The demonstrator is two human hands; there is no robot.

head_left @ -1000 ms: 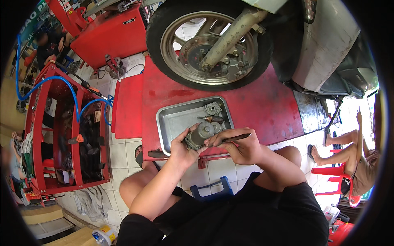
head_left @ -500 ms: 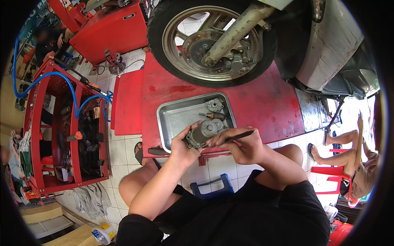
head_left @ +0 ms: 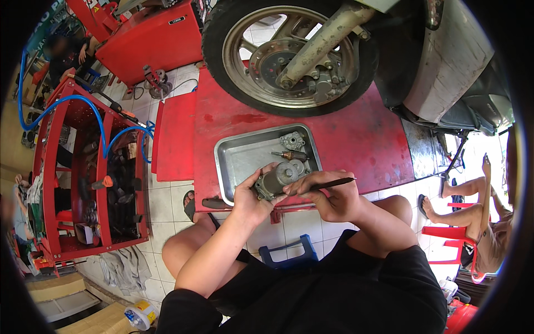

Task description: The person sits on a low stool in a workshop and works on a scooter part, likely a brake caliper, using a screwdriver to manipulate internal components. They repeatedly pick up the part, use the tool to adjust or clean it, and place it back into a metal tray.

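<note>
Over the near edge of a metal tray point(head_left: 231, 156), my left hand point(head_left: 248, 198) grips a grey cylindrical motor housing point(head_left: 276, 181) from its left side, fingers wrapped round it. My right hand point(head_left: 340, 202) pinches a slim dark pen-like tool point(head_left: 337, 182). One end of the tool points right, past my fingers; its other end lies toward the housing's near rim, where my fingers partly cover it. Behind the housing, a motor armature with copper windings point(head_left: 291, 156) rests in the tray, beside a grey cast metal cover point(head_left: 292, 141). A round metal part is partly hidden behind the housing.
The tray sits on a red platform point(head_left: 361, 147) below a motorcycle's front wheel point(head_left: 214, 61). A red tool cart point(head_left: 100, 228) with a blue hose point(head_left: 89, 100) stands at left. A blue stool point(head_left: 289, 255) is between my legs. Other people sit at far left and right.
In my right hand the dark tool has turned slightly, and more of it sticks out to the right. The housing stays in my left hand, almost unmoved.
</note>
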